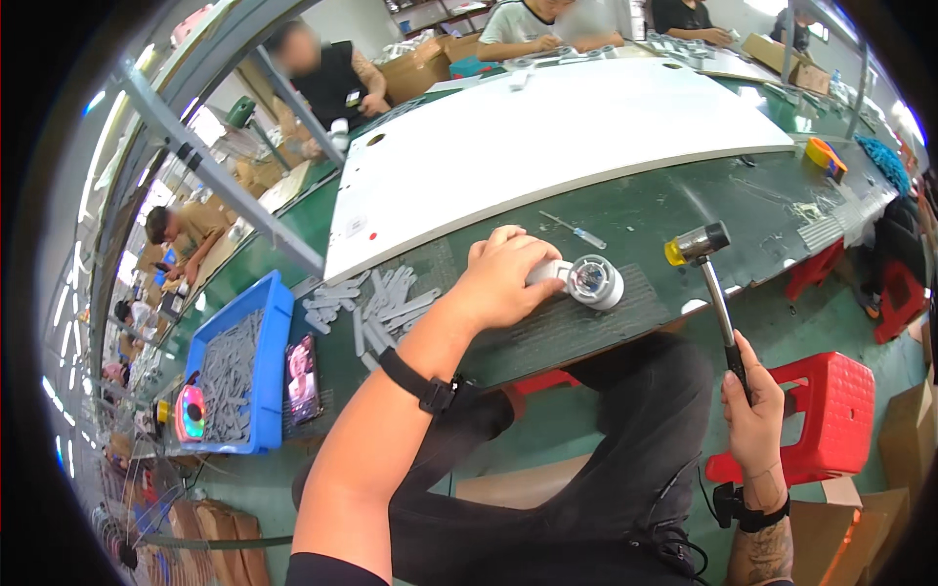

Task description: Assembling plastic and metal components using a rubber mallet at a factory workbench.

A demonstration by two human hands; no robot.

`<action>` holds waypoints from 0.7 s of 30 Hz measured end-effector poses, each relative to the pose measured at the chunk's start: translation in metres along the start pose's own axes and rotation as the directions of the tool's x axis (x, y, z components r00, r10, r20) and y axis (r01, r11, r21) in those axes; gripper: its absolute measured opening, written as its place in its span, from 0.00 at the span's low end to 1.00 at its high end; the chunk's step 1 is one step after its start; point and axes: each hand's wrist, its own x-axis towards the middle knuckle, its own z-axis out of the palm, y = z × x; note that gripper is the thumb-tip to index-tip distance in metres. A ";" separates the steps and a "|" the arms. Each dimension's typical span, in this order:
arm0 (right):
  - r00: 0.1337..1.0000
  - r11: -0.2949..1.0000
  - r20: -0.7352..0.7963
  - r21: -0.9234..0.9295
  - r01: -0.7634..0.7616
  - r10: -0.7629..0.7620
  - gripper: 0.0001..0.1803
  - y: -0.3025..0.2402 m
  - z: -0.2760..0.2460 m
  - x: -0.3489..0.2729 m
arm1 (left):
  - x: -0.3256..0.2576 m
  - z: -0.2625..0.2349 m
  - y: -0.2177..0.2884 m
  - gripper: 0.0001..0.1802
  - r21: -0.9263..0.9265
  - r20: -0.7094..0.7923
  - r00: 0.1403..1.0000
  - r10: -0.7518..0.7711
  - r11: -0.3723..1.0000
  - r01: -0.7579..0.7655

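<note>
One grey part [589, 281], under left hand [505, 278]

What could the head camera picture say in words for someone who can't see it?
A person's left hand presses a round grey part onto a green workbench, while the right hand holds a mallet raised beside it. A blue bin of grey strips sits further left.

My left hand [503, 276] pins down a small grey plastic part [584, 279], its round end with a clear centre facing up, lying flat on the dark ribbed mat [586, 317] at the green bench's near edge. My right hand [752, 410] grips the mallet [711, 283] low on its handle, head raised, yellow face leftward.
</note>
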 end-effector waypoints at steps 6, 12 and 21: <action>1.000 1.000 0.017 -0.018 0.012 -0.012 0.29 0.009 0.017 -0.002 | -0.078 0.004 0.017 0.20 -0.088 -0.281 0.956 -0.089 0.994 0.066; 0.994 0.997 0.087 -0.014 0.075 -0.073 0.29 0.000 0.035 -0.004 | -0.122 0.000 0.009 0.14 -0.095 -0.474 0.866 -0.160 0.987 0.130; 0.990 0.994 0.109 -0.056 0.096 -0.089 0.28 -0.013 0.041 -0.009 | -0.122 -0.059 -0.072 0.12 -0.320 -0.028 0.825 -0.564 0.787 0.527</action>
